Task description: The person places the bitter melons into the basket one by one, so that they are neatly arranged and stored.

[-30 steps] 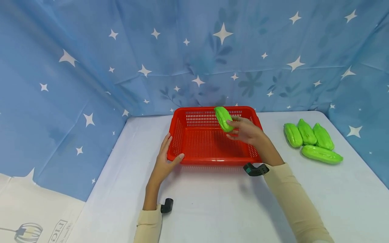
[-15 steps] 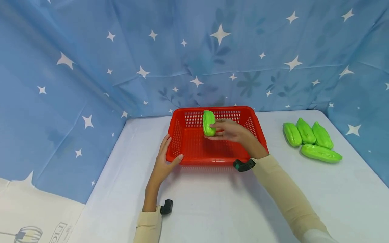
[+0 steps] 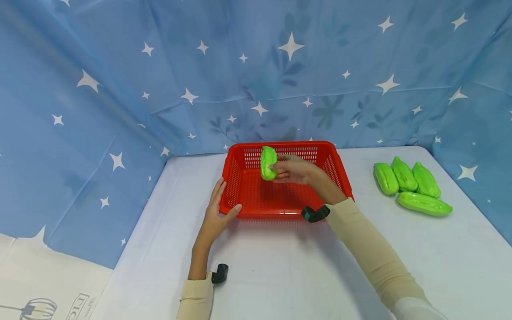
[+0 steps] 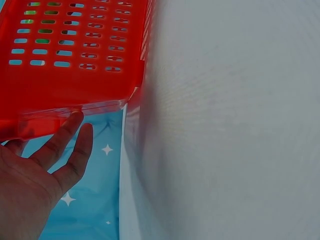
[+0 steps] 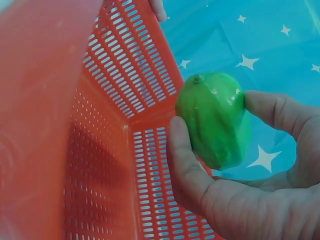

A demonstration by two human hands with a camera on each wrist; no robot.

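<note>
Vegetable (image 3: pixel 268 163), ridged glossy green, has shifted left over red perforated plastic basket (image 3: pixel 268 213), frame centre; right hand (image 3: pixel 294 171) pinches it, not yet set down. Left hand (image 3: pixel 213 220), fingers straight, touches basket's rim.

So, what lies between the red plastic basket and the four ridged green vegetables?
In the head view, bare white cloth separates basket and vegetables; a beige sleeve crosses the basket's near-right corner.

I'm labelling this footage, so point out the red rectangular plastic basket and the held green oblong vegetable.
Red rectangular plastic basket (image 3: pixel 258 192), head view: bare inner floor.
Held green oblong vegetable (image 5: pixel 215 122), right wrist view: body's middle.
</note>
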